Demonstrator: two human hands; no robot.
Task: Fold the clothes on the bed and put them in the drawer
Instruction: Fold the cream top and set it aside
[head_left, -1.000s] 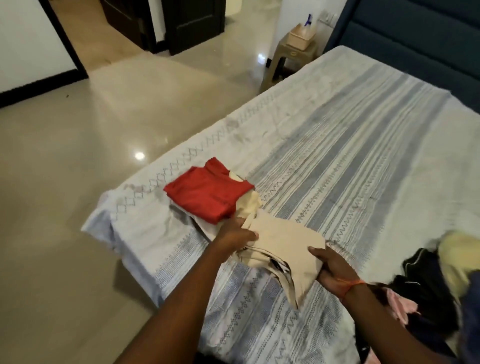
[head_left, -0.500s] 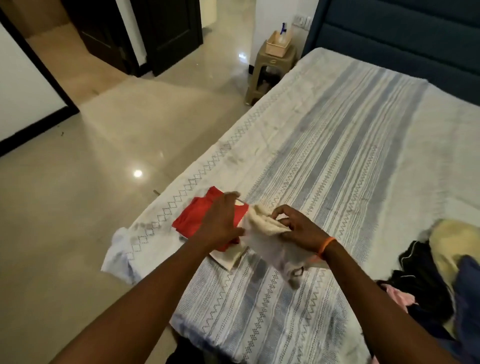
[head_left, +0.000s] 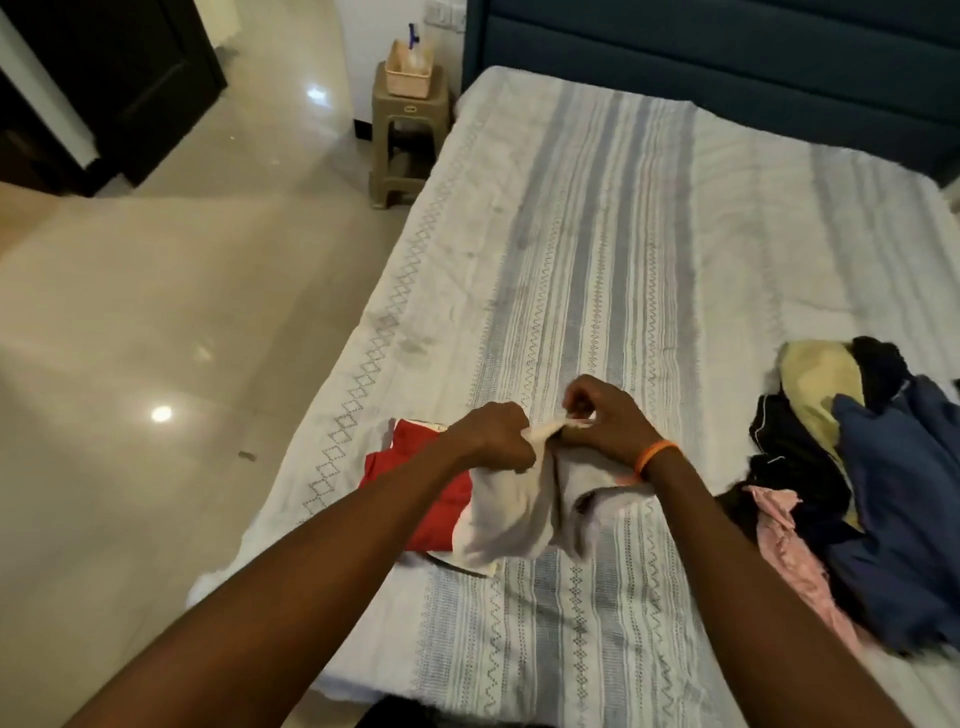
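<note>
Bed (head_left: 597, 234) carries an unfolded heap (head_left: 872, 493) at right and a folded red garment (head_left: 415, 499) at the near left edge. My left hand (head_left: 493, 436) and right hand (head_left: 608, 421) both pinch a cream garment (head_left: 519, 519), lifted, draping onto the red. Risk: dragging cloth could muss that fold.

1. Both arms reach forward, hands close together.
2. Left hand (head_left: 496, 434) is a fist gripping the cloth (head_left: 511, 512).
3. Right hand (head_left: 605, 423) pinches its edge, orange band on wrist.
</note>
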